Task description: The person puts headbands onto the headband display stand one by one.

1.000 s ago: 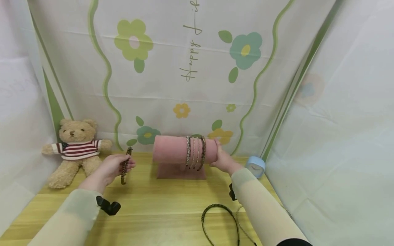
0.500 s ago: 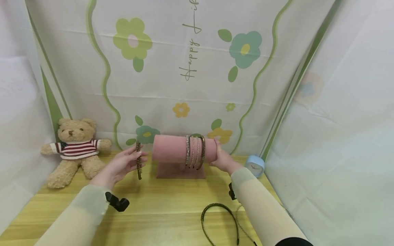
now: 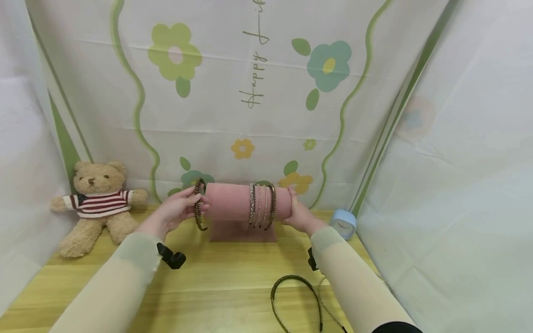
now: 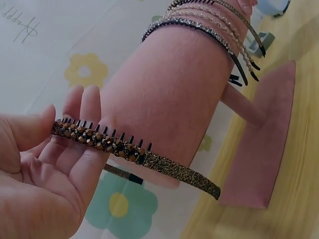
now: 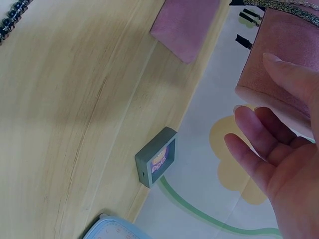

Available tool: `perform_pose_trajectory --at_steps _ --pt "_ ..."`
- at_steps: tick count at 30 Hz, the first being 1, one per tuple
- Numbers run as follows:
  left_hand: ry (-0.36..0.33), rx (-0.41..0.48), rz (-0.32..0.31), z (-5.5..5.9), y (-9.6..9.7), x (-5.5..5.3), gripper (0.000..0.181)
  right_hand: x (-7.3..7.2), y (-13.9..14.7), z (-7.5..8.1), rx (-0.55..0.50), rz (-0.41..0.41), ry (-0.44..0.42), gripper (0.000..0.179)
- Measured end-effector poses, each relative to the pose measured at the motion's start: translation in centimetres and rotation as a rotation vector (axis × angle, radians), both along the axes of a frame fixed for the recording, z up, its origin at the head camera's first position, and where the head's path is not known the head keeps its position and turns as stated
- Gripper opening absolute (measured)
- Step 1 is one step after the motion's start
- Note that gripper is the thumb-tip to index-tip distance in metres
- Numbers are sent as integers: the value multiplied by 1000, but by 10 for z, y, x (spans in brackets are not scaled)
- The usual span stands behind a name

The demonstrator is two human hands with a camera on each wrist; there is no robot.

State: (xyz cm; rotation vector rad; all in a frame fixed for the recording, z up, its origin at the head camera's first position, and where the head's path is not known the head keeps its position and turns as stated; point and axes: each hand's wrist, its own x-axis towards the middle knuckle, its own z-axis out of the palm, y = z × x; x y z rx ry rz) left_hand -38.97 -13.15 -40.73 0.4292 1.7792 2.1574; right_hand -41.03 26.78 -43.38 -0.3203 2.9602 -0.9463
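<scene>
My left hand (image 3: 176,212) pinches a headband (image 4: 107,143) between thumb and fingers; it is dark, with brown beads, a glittery band and small comb teeth. The headband stands upright at the left end of a pink padded headband stand (image 3: 229,201), its open ends pointing down. In the left wrist view, one leg shows in front of the roll's end and the other tip behind. My right hand (image 3: 301,216) holds the stand's right end, thumb (image 5: 289,74) along the roll's surface. Several headbands (image 3: 261,206) sit side by side on the right half of the roll.
Headbands (image 3: 293,278) lie on the wooden table (image 3: 216,286) at front right, partly behind the right sleeve. A blue clock (image 3: 343,224) and a small grey-green frame (image 5: 155,157) stand right of the stand. A teddy bear (image 3: 99,203) sits at back left.
My left hand has moved right and slightly up with the headband, from beside the bear to the stand's left end. The headband has turned to show more of its arch. The right hand stays put.
</scene>
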Motion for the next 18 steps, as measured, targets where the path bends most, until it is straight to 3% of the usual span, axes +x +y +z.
perform_pose_trajectory --at_steps 8,13,18 --pt "40 -51 -30 6 25 -4 57 -2 1 -3 -6 13 30 126" --pt "84 -155 35 10 42 -5 56 -2 0 -3 -11 11 22 126" --pt "124 -276 156 18 60 -6 37 -2 0 -2 -10 9 24 125"
